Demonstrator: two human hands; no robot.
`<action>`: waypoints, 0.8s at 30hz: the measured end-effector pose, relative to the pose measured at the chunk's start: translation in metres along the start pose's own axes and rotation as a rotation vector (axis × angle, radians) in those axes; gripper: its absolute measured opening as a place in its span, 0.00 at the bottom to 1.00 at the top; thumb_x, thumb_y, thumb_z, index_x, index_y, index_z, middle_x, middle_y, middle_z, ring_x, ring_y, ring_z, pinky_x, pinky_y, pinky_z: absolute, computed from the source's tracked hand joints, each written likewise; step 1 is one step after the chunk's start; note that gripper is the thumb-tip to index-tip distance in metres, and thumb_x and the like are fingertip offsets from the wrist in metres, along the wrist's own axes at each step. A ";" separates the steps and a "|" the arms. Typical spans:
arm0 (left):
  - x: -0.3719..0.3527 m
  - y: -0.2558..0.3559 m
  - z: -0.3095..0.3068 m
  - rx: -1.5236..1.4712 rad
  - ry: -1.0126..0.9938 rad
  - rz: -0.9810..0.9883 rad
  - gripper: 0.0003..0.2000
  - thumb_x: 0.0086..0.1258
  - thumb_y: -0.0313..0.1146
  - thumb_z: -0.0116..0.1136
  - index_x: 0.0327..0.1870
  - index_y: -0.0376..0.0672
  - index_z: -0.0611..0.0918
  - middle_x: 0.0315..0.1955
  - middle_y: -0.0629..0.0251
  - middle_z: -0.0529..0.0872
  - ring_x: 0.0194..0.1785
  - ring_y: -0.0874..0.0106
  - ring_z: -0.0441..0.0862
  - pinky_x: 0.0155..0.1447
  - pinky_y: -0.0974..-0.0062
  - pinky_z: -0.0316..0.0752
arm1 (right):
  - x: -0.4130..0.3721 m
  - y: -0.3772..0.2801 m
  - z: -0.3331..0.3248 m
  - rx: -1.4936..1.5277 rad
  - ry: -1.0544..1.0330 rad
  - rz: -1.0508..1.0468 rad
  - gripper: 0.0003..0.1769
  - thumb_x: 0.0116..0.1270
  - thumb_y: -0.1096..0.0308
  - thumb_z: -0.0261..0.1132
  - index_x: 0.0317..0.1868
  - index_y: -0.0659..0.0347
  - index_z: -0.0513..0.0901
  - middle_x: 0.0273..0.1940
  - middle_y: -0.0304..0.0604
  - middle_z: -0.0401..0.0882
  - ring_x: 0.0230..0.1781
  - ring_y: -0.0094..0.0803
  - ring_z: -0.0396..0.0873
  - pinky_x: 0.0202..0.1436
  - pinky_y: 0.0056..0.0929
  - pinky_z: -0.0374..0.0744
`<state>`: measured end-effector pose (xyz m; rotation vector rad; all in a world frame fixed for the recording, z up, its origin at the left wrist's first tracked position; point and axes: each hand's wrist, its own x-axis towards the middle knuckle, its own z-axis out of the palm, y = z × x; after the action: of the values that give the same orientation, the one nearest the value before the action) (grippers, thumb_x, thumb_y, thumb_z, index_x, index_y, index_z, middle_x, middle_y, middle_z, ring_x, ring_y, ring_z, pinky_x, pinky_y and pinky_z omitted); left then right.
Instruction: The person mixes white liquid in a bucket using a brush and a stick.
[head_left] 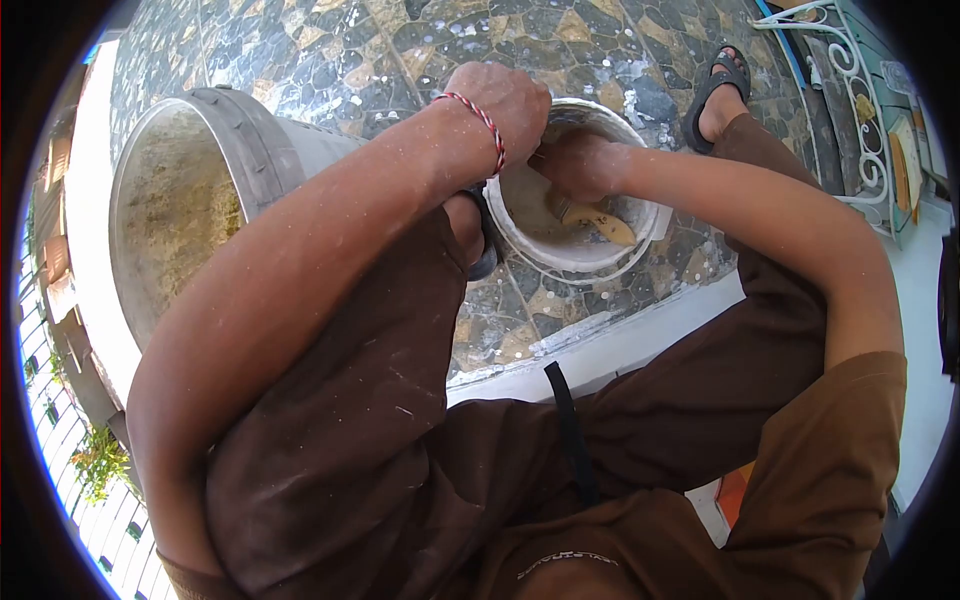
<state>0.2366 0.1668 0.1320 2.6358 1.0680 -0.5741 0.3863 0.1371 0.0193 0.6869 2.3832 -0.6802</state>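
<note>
A round white bucket (pixel 640 235) stands on the tiled floor in front of me. In it lies a brush with a pale wooden handle (pixel 612 228), its bristle end low in the bucket. My left hand (pixel 500 105), with a red and white cord at the wrist, is at the bucket's left rim, knuckles up and fingers curled; what it holds, if anything, is hidden. My right hand (pixel 580 168) reaches over the opening, close beside the left, its fingertips pointing down inside and hard to make out in the shade.
A large bucket (pixel 262 150) with yellowish residue inside lies tipped at the left. My sandalled foot (pixel 722 95) is right of the white bucket. A white scrolled metal frame (pixel 862 110) stands at the far right. White spots mark the patterned floor (pixel 540 310).
</note>
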 end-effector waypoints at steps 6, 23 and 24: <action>-0.002 -0.001 -0.004 -0.022 -0.009 0.007 0.12 0.61 0.32 0.55 0.43 0.42 0.85 0.40 0.57 0.86 0.45 0.61 0.85 0.46 0.66 0.79 | -0.007 0.015 0.024 -0.170 -0.006 -0.005 0.32 0.61 0.66 0.58 0.65 0.66 0.64 0.70 0.58 0.55 0.55 0.49 0.76 0.56 0.41 0.76; 0.002 -0.003 0.009 -0.059 0.019 0.025 0.10 0.59 0.33 0.56 0.38 0.38 0.81 0.30 0.51 0.85 0.37 0.55 0.84 0.41 0.61 0.79 | 0.000 -0.007 0.004 -0.018 -0.131 0.071 0.27 0.60 0.68 0.57 0.62 0.62 0.70 0.72 0.47 0.54 0.56 0.46 0.76 0.57 0.42 0.75; 0.003 -0.003 0.009 -0.044 -0.001 0.021 0.10 0.59 0.33 0.56 0.38 0.38 0.81 0.30 0.51 0.85 0.37 0.55 0.84 0.41 0.61 0.79 | -0.001 -0.007 0.006 -0.023 -0.134 0.071 0.27 0.60 0.68 0.57 0.62 0.62 0.70 0.72 0.47 0.54 0.56 0.46 0.76 0.57 0.42 0.75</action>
<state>0.2337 0.1678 0.1227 2.6055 1.0389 -0.5412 0.3851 0.1280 0.0177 0.6910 2.2298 -0.6475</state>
